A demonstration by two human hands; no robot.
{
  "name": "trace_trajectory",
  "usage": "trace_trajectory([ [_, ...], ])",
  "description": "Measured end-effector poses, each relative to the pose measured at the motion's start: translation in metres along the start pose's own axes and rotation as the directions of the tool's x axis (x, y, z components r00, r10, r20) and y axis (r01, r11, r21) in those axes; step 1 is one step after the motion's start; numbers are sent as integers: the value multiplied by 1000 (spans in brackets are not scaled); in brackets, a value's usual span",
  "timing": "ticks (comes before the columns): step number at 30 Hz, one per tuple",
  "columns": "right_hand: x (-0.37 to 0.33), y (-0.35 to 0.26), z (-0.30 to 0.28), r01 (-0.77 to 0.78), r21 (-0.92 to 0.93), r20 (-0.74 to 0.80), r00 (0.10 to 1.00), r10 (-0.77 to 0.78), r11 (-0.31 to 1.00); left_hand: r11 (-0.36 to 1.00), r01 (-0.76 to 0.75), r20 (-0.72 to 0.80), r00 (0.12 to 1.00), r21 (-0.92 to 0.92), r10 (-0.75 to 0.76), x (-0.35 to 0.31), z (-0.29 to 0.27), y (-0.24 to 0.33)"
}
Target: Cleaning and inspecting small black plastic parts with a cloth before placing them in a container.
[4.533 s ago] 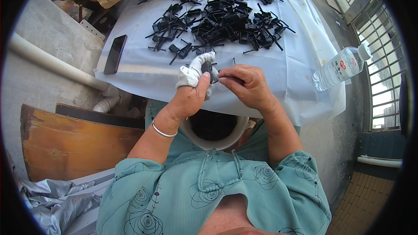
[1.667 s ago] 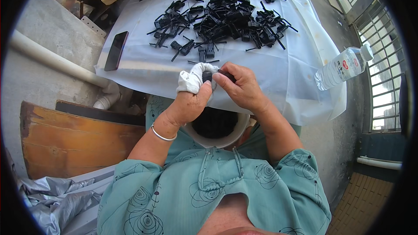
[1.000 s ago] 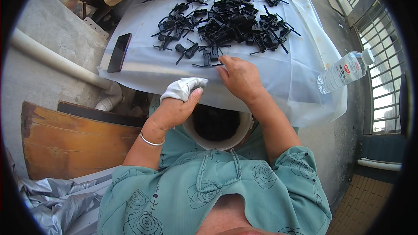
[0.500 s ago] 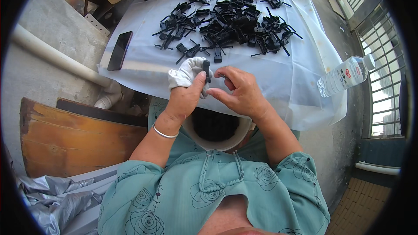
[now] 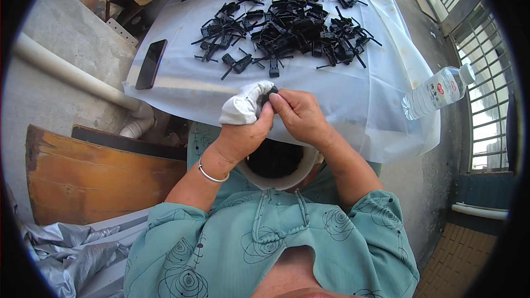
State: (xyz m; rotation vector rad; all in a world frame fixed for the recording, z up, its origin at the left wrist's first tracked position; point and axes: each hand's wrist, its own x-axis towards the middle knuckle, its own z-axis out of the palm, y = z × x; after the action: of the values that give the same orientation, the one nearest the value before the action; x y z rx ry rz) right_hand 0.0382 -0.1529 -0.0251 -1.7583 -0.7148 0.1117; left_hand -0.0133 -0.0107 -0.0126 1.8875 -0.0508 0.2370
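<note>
A small black plastic part (image 5: 269, 95) is pinched between my two hands over the near edge of the table. My left hand (image 5: 248, 111), its fingers covered by a white glove with the thumb bare, is closed around the part. My bare right hand (image 5: 301, 111) grips the part's upper end with thumb and fingers; most of the part is hidden behind them. Directly below, between my knees, a pale bucket (image 5: 243, 172) holds dark contents. Just beyond my hands lies a heap of black plastic parts (image 5: 298, 30) with thin sticking-out arms.
White plastic sheeting (image 5: 182, 91) covers the table. A dark phone (image 5: 151, 64) lies at its left, and a clear water bottle (image 5: 433, 92) lies tilted at the right edge. A worn wooden board (image 5: 99, 176) stands at lower left, below a white pipe (image 5: 72, 74).
My right hand has come in from the right and closed on the black part. My left hand has turned over, with the glove's back now showing.
</note>
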Motion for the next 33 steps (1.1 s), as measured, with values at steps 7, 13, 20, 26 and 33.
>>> trace_trajectory([
  [7,-4,3,10,-157,257,34,988,153,954,983,-132,-15,991,125,135,-3,-1,1],
  [13,2,-4,-19,-47,-153,111,992,65,987,920,95,75,995,-381,-71,5,-14,-2],
  [20,2,-3,-17,103,-16,23,994,-103,995,949,155,208,973,-275,-98,5,-13,5],
  [26,2,-9,-16,-71,75,88,994,64,995,904,196,301,950,-381,-79,4,-14,13],
  [33,1,-8,-9,41,-9,116,992,-40,999,988,-152,120,982,22,148,6,-3,-1],
])
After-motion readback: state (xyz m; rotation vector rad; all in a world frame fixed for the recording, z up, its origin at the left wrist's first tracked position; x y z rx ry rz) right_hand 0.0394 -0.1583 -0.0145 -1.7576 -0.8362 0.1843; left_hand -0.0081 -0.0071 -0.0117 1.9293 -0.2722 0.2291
